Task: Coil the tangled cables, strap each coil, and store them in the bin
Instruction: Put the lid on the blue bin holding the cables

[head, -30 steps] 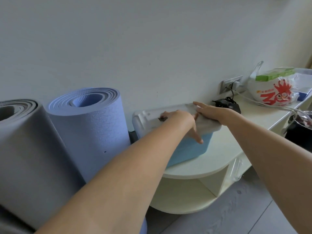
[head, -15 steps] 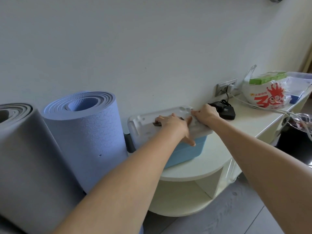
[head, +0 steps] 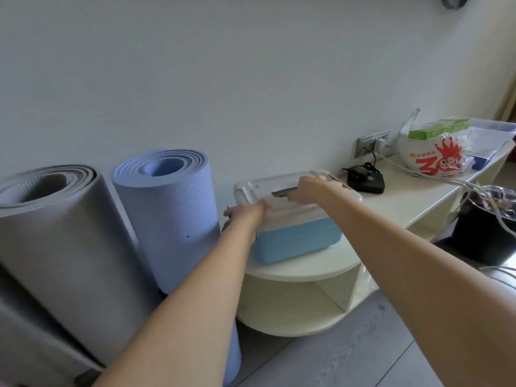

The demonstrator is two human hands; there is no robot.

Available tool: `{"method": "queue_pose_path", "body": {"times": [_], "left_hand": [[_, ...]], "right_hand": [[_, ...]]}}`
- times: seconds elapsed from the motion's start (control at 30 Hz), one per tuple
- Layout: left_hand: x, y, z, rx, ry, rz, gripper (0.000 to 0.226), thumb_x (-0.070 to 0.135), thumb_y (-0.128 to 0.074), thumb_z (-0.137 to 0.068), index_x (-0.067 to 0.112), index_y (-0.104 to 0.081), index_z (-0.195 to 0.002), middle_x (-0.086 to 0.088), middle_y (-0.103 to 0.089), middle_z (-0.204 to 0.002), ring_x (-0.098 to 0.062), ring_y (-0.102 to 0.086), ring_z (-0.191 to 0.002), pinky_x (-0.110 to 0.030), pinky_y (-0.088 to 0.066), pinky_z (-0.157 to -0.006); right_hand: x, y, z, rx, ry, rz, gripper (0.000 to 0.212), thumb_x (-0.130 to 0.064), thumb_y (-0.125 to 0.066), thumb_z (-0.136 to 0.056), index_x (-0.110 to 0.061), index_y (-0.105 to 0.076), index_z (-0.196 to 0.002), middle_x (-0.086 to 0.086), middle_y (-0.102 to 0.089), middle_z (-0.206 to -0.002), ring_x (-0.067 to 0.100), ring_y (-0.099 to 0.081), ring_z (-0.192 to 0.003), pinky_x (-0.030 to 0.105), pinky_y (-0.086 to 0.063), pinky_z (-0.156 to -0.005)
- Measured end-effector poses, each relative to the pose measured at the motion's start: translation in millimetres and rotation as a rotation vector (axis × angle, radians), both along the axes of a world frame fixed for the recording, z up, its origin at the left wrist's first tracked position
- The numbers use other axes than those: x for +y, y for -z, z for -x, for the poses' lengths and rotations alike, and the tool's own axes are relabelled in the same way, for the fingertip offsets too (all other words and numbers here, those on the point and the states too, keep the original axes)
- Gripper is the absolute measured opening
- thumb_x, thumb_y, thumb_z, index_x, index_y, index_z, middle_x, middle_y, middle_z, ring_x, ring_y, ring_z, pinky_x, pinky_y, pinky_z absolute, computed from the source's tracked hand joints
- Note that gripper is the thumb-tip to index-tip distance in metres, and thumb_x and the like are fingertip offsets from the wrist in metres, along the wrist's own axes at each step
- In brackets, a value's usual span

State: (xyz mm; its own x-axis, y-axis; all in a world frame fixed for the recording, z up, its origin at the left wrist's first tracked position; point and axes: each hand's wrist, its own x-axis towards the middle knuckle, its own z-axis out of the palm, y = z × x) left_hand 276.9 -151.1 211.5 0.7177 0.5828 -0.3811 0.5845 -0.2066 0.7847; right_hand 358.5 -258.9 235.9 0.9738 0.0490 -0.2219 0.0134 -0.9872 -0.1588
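Blue plastic bin (head: 296,241) with translucent lid (head: 282,185) on cream tabletop (head: 312,268): right hand (head: 310,189) grip curls on lid's centre handle, left hand (head: 245,215) grip holds lid's left end, fingers hidden; long axis runs between them.

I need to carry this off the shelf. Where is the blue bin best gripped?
Probably the dark handle recessed in the clear lid of the blue bin, taken from above; right hand already rests there, left hand at the lid's left edge.
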Motion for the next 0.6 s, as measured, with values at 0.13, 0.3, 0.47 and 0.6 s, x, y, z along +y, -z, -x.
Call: {"method": "queue_pose_path", "body": {"times": [0.13,0.3,0.47,0.6], "left_hand": [[-1,-6,8,-0.123,-0.019,-0.083,0.053,0.030,-0.055,-0.091,0.000,-0.041,-0.133,-0.017,-0.049,-0.133,-0.033,-0.051,-0.119,-0.036,-0.045,-0.097],[-14,-10,14,-0.118,-0.078,-0.220,0.033,0.016,-0.046,-0.097,0.003,-0.046,-0.127,-0.017,-0.053,-0.130,-0.033,-0.051,-0.120,-0.036,-0.041,-0.094],[-20,-10,18,-0.098,-0.082,-0.410,0.036,0.012,-0.044,-0.096,0.002,-0.044,-0.131,-0.019,-0.051,-0.131,-0.035,-0.049,-0.121,-0.037,-0.041,-0.094],[-21,-9,18,-0.024,0.096,-0.696,0.042,0.011,-0.037,-0.098,0.004,-0.033,-0.139,-0.016,-0.040,-0.142,-0.036,-0.036,-0.131,-0.038,-0.034,-0.098]], "right_hand": [[-19,6,18,0.005,-0.069,0.010,0.071,-0.064,-0.033,-0.082,-0.031,-0.023,-0.144,0.014,-0.017,-0.154,0.045,-0.015,-0.139,0.059,-0.013,-0.111],[-22,13,29,-0.031,-0.087,-0.027,0.061,-0.061,-0.027,-0.092,-0.039,-0.012,-0.147,0.011,0.005,-0.158,0.048,0.006,-0.140,0.059,0.006,-0.112],[-22,17,31,-0.057,-0.096,-0.066,0.059,-0.060,-0.027,-0.092,-0.042,-0.013,-0.146,0.009,0.005,-0.158,0.046,0.011,-0.140,0.058,0.012,-0.109],[-32,14,39,-0.108,-0.171,-0.115,0.052,-0.054,-0.035,-0.092,-0.040,-0.028,-0.142,0.008,-0.016,-0.154,0.041,-0.001,-0.142,0.053,0.003,-0.113]]}}
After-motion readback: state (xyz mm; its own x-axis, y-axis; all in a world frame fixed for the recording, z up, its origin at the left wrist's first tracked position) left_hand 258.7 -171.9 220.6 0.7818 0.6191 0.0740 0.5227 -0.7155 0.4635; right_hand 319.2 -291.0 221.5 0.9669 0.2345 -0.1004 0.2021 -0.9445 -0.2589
